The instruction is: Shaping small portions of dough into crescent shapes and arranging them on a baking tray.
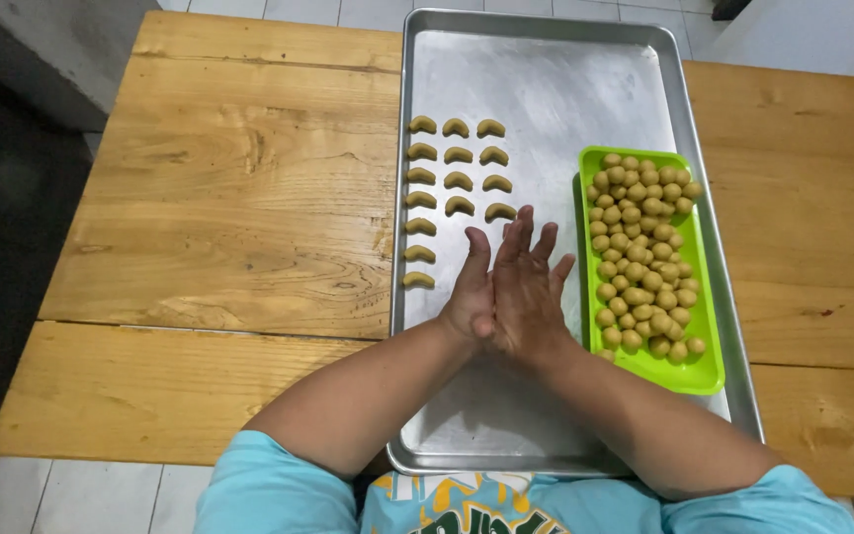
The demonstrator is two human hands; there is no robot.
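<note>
1. Person stands at a wooden table (229, 218), both hands pressed palm to palm over the lower middle of a metal baking tray (546, 89).
2. Left hand (469, 292) sits under and left, right hand (526, 287) lies on top, fingers stretched toward the top of the frame. Palms are flat together; whatever sits between them is hidden, so I cannot tell if a dough piece is clamped there.
3. Step, by my read: rolling a piece between the palms into a log before curving it.
4. Shaped crescents (457, 178) lie in three columns in the upper-middle of the tray, left of centre. The left column runs longest, down to just left of the left hand; the other two stop near the fingertips.
5. Green tray (706, 378) rests on the right side of the baking tray, just right of the right hand, full of dough balls (644, 257) still round.
6. Most of the batch looks unshaped: few crescents, many balls.
7. Next move likely calls for parting the palms, bending the piece into a crescent and setting it at the foot of a short column, apart from its neighbours.
8. Care point: the open spot is close under the hands, so placing must not smear the nearest crescents.
</note>
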